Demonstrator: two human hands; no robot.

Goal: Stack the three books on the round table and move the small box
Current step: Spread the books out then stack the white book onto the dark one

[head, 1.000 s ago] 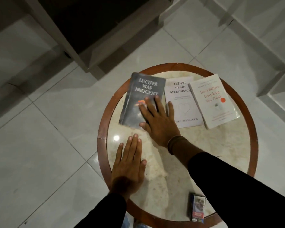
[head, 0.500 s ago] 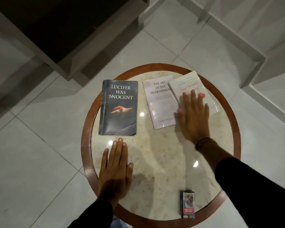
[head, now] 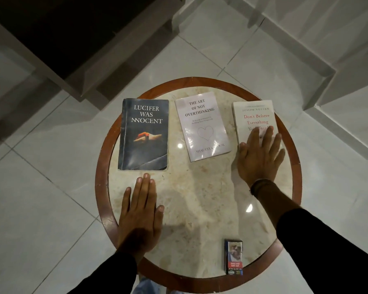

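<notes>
Both hands are flat, palms down, nothing gripped. The left hand (head: pixel 139 217) rests on the round table (head: pixel 200 209) with fingers together, fingertips just short of the dark book (head: pixel 144 134). The right hand (head: pixel 260 158) has its fingers spread and lies over the lower part of the right-hand white book (head: pixel 254 117), wrist angled in from the right. The middle white book (head: pixel 202 126) sits apart between them, slightly tilted. The small box (head: pixel 233 256) is at the near rim, well apart from the books.

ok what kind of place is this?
Probably a home, maybe a living room: a small round table with a marble-like top holding three paperback books, on glossy pale floor tiles. Low furniture stands beside it.
</notes>
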